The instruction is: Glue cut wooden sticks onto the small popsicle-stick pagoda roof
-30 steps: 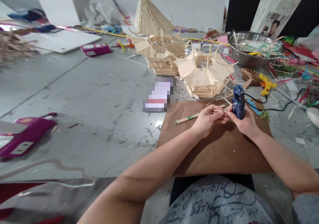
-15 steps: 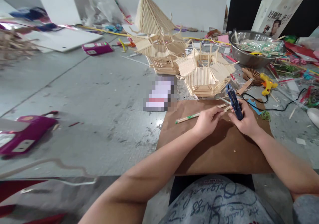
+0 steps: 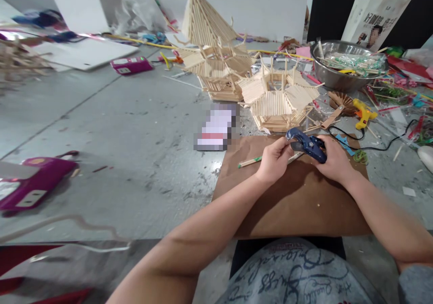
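My right hand is closed round a dark blue hand cutter that now lies sideways, its jaw pointing left. My left hand is closed, its fingertips pinching at the cutter's jaw end; a thin wooden stick may be in them but I cannot make it out. A chopstick with a green band lies on the brown cardboard sheet just left of my left hand. Both hands hover over the cardboard's far edge, close in front of a small stick-built pavilion.
A taller stick pagoda stands behind. A steel bowl of sticks, a yellow glue gun with black cord, and scraps crowd the right. Magenta boxes and white boards lie on the grey floor at left.
The cutter has swung from upright to lying sideways, jaw to the left. My left hand moved up to its jaw end. The head camera barely shifted.
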`<action>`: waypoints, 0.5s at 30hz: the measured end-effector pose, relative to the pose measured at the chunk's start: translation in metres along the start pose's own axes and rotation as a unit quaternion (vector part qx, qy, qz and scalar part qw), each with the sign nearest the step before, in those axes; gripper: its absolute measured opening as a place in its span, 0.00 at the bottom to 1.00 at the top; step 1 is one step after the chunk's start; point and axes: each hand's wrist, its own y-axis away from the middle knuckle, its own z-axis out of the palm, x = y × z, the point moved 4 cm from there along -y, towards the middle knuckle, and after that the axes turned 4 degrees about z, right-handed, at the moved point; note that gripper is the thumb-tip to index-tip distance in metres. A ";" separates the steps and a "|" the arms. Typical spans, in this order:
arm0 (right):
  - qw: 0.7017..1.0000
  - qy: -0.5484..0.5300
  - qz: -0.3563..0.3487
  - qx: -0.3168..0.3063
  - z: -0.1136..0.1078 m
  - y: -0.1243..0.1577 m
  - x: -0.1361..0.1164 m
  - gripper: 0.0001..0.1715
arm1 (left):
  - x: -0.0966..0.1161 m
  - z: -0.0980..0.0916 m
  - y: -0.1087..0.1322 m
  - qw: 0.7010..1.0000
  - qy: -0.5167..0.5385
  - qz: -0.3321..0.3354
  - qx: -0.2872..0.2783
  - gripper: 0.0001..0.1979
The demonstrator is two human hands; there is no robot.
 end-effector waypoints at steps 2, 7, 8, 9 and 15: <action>1.000 0.003 0.002 -0.010 0.000 0.000 0.000 0.28 | -0.001 0.000 0.000 1.000 0.013 -0.004 0.013 0.10; 1.000 0.009 0.002 -0.024 0.000 -0.001 -0.001 0.26 | -0.002 -0.001 0.000 0.999 0.023 0.006 0.023 0.11; 1.000 0.009 0.002 -0.025 0.000 -0.001 -0.001 0.26 | -0.001 -0.001 0.000 1.000 0.015 0.013 0.018 0.10; 1.000 0.008 0.001 -0.027 0.001 -0.001 -0.001 0.25 | 0.001 -0.002 0.000 1.000 0.003 0.021 0.012 0.09; 0.999 0.015 0.009 -0.046 -0.001 -0.002 0.000 0.26 | 0.009 -0.004 -0.001 0.996 -0.061 0.065 -0.003 0.09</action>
